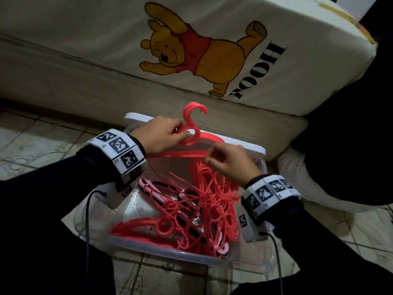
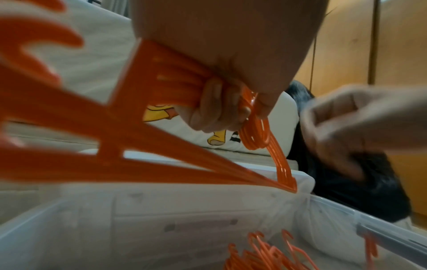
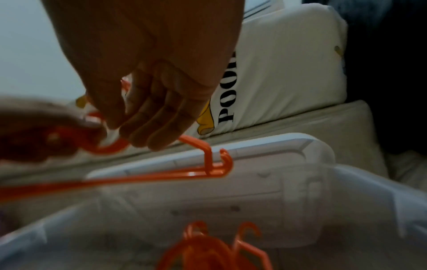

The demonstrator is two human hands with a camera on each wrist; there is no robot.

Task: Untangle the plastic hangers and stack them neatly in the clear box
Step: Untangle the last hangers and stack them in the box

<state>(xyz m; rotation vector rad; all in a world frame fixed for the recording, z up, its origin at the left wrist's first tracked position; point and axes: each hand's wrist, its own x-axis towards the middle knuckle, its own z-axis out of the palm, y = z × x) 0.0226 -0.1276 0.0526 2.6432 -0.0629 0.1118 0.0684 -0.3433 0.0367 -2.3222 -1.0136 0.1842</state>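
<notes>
Tiled floor (image 1: pixel 42 143), clear box (image 1: pixel 170 260) by a mattress (image 1: pixel 106 39).
Left hand (image 1: pixel 161 135) grips aligned hangers (image 1: pixel 191 133); right hand (image 1: pixel 231 165), fingers curled, grip unclear. Next, probably free another.

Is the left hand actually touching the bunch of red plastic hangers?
Touching. The left wrist view shows the left hand with fingers curled round the necks of the bunch of red plastic hangers; the head view agrees.

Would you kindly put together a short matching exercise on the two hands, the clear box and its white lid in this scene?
Things:
1. left hand
2. right hand
3. clear box
4. white lid

States:
A. holds a tangle of red hangers
B. grips the necks of a raised hanger bundle
C. stands behind the box, against the mattress
D. fingers curled at the bundle's shoulder

Pairs: 1-B, 2-D, 3-A, 4-C
</notes>
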